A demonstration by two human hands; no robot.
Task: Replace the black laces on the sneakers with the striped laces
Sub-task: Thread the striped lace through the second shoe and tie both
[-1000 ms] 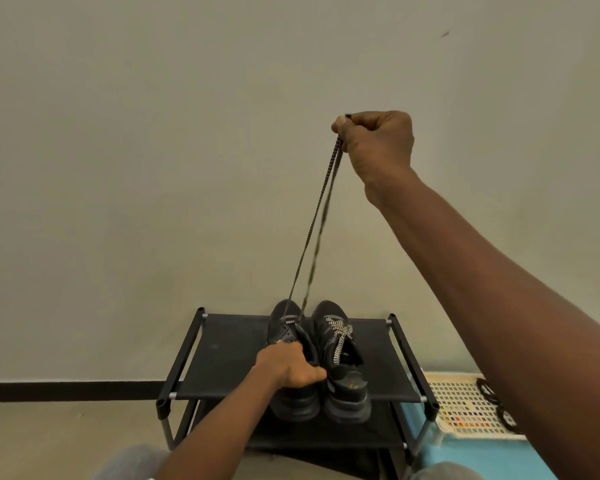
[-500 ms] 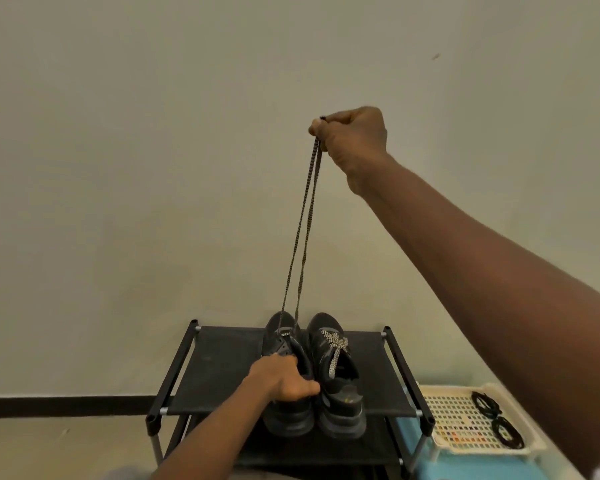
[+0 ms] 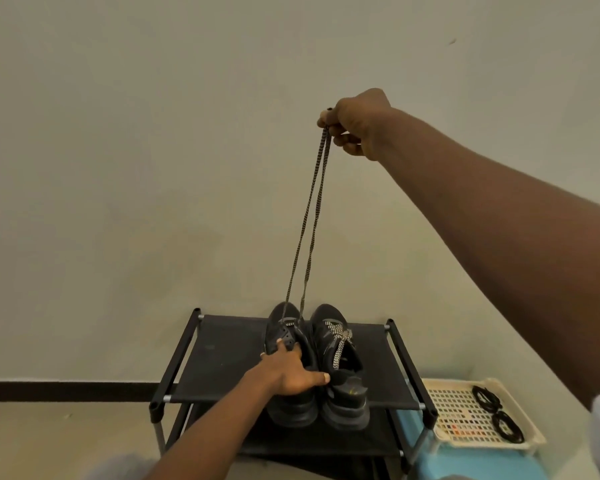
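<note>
On the rack (image 3: 222,358): two black shoes stand side by side, toes toward the far wall. The right shoe (image 3: 343,386) is already laced in stripes. The left shoe (image 3: 284,315) has its lace (image 3: 309,220) only through the far eyelets.
Head view, right hand (image 3: 355,123): raised high, it pinches both lace ends together. Two taut strands run down to the left shoe.
Left hand (image 3: 288,370): the fingers are spread flat over the left shoe's tongue and the thumb points toward the right shoe, pressing the shoe down onto the rack.
Change: the right hand has drifted left. The strands, nearly touching a second ago, now part into a narrow V. The left hand, curled over the collar before, has opened and reached toward the eyelets.
Meaning: the ends look evened up, so crossing them through the next eyelets is probably the step ahead.
Black laces (image 3: 499,417): coiled in the tray (image 3: 458,410) at near right, well apart from the shoes.
Progress: one shoe is done and the second is barely begun.
</note>
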